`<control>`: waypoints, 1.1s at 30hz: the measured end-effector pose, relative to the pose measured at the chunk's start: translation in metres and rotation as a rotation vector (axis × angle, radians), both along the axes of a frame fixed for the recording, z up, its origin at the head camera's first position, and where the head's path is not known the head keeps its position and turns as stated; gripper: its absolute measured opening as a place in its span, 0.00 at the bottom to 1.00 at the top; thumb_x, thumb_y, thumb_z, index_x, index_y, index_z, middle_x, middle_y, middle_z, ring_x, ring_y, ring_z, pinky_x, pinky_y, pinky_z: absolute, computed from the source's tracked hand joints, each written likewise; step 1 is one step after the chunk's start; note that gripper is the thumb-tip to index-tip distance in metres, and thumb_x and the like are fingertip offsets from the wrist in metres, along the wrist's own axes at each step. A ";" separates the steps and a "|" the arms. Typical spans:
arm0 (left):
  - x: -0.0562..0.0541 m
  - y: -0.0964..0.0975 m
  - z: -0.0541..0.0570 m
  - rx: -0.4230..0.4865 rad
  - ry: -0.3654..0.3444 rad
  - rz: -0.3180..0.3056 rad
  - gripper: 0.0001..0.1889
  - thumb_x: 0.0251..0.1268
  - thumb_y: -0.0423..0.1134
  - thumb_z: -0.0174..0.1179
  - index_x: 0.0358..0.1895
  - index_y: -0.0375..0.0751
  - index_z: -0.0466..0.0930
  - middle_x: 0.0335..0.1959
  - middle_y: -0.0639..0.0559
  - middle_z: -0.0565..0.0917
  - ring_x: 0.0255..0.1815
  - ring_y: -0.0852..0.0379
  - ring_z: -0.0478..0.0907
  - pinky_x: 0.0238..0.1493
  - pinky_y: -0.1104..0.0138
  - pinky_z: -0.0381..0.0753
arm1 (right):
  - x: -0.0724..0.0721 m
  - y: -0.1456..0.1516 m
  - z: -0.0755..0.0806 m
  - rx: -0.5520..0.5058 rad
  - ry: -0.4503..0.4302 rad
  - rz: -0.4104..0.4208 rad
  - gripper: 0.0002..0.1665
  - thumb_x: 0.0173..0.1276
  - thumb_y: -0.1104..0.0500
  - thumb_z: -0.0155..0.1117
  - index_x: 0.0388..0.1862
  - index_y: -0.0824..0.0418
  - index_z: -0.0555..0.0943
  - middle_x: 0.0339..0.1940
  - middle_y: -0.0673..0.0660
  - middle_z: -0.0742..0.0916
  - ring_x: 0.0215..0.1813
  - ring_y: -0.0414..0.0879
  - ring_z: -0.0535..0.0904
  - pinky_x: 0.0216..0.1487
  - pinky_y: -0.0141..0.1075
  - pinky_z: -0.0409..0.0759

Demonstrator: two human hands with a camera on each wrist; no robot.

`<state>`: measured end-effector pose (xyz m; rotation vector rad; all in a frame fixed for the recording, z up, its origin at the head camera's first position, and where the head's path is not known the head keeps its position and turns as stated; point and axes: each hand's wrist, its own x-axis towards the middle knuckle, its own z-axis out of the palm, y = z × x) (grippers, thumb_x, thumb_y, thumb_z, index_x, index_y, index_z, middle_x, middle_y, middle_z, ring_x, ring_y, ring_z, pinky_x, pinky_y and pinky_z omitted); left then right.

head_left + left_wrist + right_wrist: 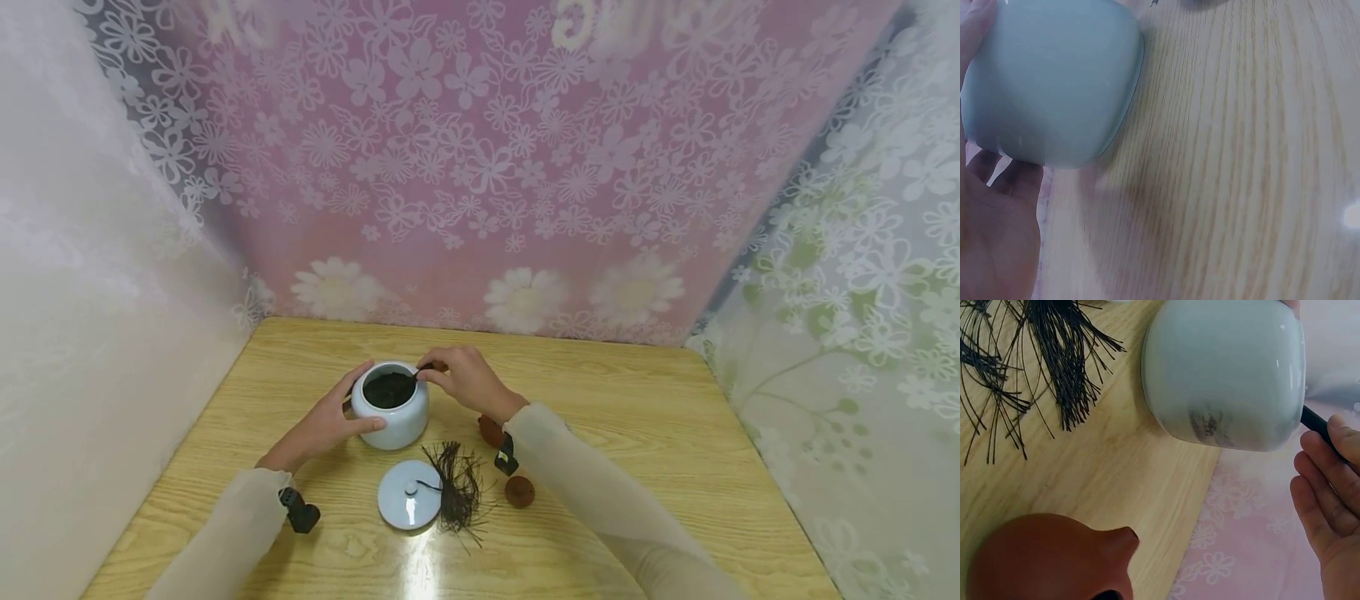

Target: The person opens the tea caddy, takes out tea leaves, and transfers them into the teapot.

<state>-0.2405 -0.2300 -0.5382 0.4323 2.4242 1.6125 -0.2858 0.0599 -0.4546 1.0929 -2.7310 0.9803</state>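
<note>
A pale ceramic jar [401, 427] stands on the wooden table, its round mouth uncovered and dark loose leaves [388, 390], like tea, inside. Round its left side my left hand [326, 423] grips it, thumb in front and fingers behind. At the right rim, my right hand [467, 379] pinches a thin dark handle [1317, 425] between thumb and fingers. That handle slants down into the jar's mouth; its far end is hidden among the leaves and behind the wall. In the right wrist view the jar [1225, 375] shows a faint dark marking low on its side.
In front of the jar lies its knobbed lid [401, 497], with a dark tassel [459, 493] beside it. A reddish-brown clay teapot [1047, 562] sits under my right forearm, and a small clay lid [519, 492] lies nearer me. Patterned cloth walls [480, 183] border the table.
</note>
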 end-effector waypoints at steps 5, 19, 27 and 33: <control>0.000 0.001 0.002 -0.016 0.007 0.004 0.58 0.71 0.54 0.76 0.92 0.57 0.42 0.93 0.46 0.45 0.91 0.30 0.47 0.84 0.29 0.56 | -0.003 0.001 -0.008 -0.043 -0.052 -0.019 0.12 0.80 0.54 0.71 0.56 0.55 0.92 0.49 0.51 0.95 0.51 0.43 0.92 0.52 0.36 0.90; -0.002 0.000 -0.001 -0.010 0.009 0.009 0.59 0.69 0.54 0.77 0.92 0.56 0.43 0.93 0.47 0.46 0.91 0.31 0.47 0.85 0.30 0.54 | -0.004 0.008 -0.021 -0.215 -0.190 -0.082 0.13 0.80 0.52 0.71 0.57 0.54 0.92 0.56 0.51 0.93 0.53 0.44 0.92 0.56 0.43 0.91; -0.002 -0.001 0.000 -0.014 0.020 0.012 0.58 0.69 0.54 0.78 0.92 0.62 0.44 0.93 0.48 0.46 0.91 0.31 0.48 0.85 0.30 0.55 | -0.003 0.021 -0.016 -0.252 -0.254 -0.110 0.13 0.81 0.51 0.70 0.58 0.52 0.92 0.49 0.47 0.94 0.52 0.45 0.92 0.58 0.47 0.90; -0.002 -0.002 -0.001 -0.009 0.023 0.010 0.58 0.68 0.54 0.78 0.92 0.61 0.45 0.93 0.48 0.47 0.91 0.31 0.48 0.85 0.30 0.54 | -0.004 0.031 -0.016 -0.282 -0.280 -0.123 0.16 0.80 0.48 0.71 0.59 0.53 0.91 0.46 0.46 0.95 0.50 0.41 0.92 0.60 0.50 0.90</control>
